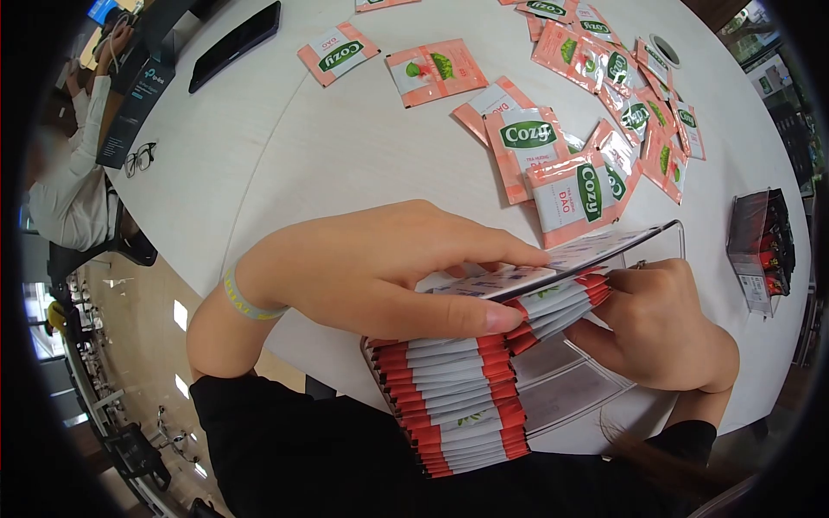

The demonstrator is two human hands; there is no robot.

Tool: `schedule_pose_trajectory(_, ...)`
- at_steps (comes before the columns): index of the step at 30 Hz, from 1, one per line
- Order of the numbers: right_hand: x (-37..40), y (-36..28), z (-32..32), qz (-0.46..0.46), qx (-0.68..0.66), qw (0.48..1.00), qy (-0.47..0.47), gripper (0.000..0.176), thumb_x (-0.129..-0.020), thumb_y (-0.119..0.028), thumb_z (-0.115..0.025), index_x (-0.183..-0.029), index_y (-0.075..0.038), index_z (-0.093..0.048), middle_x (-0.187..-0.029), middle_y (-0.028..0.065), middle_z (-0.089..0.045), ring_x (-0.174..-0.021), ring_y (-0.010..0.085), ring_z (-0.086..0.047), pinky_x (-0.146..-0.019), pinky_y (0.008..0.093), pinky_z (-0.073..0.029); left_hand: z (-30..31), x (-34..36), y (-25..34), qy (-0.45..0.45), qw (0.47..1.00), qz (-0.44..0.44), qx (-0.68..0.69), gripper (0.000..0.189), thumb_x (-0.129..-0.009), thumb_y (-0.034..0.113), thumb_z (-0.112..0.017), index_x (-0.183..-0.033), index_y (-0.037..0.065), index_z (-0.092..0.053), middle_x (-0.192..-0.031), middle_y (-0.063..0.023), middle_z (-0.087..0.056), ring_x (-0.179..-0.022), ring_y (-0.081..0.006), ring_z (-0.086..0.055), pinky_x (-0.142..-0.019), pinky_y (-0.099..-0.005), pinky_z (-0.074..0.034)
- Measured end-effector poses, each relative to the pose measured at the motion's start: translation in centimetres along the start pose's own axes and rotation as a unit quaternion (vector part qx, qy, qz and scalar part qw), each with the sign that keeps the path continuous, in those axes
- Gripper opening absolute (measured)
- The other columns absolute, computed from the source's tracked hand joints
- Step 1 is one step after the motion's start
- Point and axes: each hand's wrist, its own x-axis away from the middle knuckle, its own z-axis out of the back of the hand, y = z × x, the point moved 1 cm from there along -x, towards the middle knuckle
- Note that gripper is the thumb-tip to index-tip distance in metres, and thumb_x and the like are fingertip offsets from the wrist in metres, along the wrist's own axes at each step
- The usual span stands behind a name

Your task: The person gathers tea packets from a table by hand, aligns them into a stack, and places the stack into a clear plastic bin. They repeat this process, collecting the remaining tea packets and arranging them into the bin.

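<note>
A clear plastic box point(553, 399) lies at the table's near edge, its hinged lid point(604, 250) with a printed panel tilted up. My left hand point(389, 268) grips the lid, fingers over the panel and thumb along its lower edge by the sachets. Under the lid, my right hand point(661, 324) is closed around a small bunch of red-and-white sachets point(561, 306); some of its fingers are hidden. A long row of similar red-and-white sachets point(458, 401) fills the box's left side. Bare clear plastic shows on the right side.
Loose peach Cozy sachets point(566, 198) are scattered beyond the box, several overlapping. A black phone point(235, 45), eyeglasses point(140, 159) and a dark TP-Link box point(138, 108) lie at the far left. A small clear holder with dark packets point(764, 250) stands right. A person point(73, 190) sits far left.
</note>
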Motion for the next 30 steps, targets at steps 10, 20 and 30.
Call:
schedule_pose_trajectory(10,0.8,-1.5,1.1,0.171,0.022,0.96,0.221,0.022,-0.06,-0.012,-0.08,-0.075,-0.01,-0.064,-0.069,0.0007,-0.053,-0.058,0.0167,-0.055,-0.043,0.0257,-0.04,0.2,0.0,-0.5,-0.005,1.0,-0.024,0.001,0.051,-0.091,0.022,-0.057,-0.131,-0.007,-0.046,-0.12,-0.0223,-0.06,-0.107,-0.0271,-0.061,-0.092,-0.0332,-0.045)
schedule_pose_trajectory(20,-0.7,-0.7,0.0,0.231,0.173,0.921,0.26,0.039,-0.071,-0.01,-0.074,-0.109,-0.013,-0.067,-0.114,0.0113,-0.06,-0.095,0.025,-0.061,-0.058,0.0275,-0.047,0.2,-0.3,-0.8,-0.001,0.999,-0.003,0.053,0.051,-0.089,0.021,-0.058,-0.13,-0.007,-0.047,-0.121,-0.0221,-0.059,-0.112,-0.0283,-0.058,-0.096,-0.0358,-0.043)
schedule_pose_trajectory(30,-0.4,-1.1,-0.2,0.207,0.166,0.93,0.254,0.043,-0.063,-0.007,-0.071,-0.105,-0.003,-0.067,-0.11,0.0133,-0.064,-0.095,0.0284,-0.065,-0.062,0.0266,-0.051,0.3,-0.4,-1.0,-0.01,0.995,0.022,0.098,0.052,-0.089,0.019,-0.058,-0.132,-0.006,-0.045,-0.123,-0.021,-0.058,-0.114,-0.027,-0.057,-0.099,-0.0363,-0.043)
